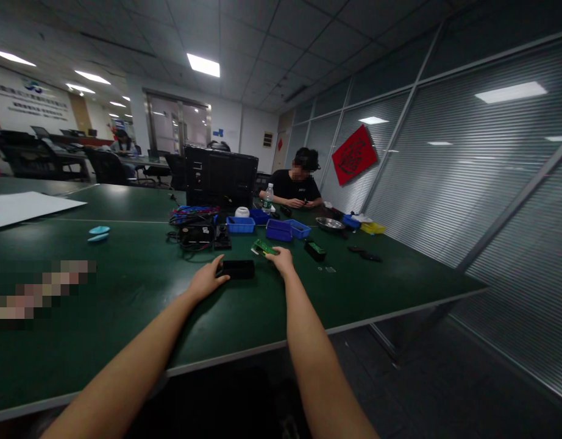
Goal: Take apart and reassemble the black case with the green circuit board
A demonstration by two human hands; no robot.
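My left hand (208, 279) is closed around the left end of a black open-topped box (239, 270), which rests on the green table. In my right hand (281, 259) is a green circuit board (261, 246), pinched by its right end and tilted above the table, just beyond the box's right side. A second black box (314, 249) with a green board in it lies to the right of my right hand. Near it are a small clear piece (330, 269) and a tiny ring (320, 268).
Blue bins (278, 230), a white ball (242, 212), a black device with cables (196, 235) and a monitor (221, 177) stand beyond my hands. A metal bowl (330, 224) and flat black pieces (370, 256) lie right. A co-worker (299, 183) sits across the table.
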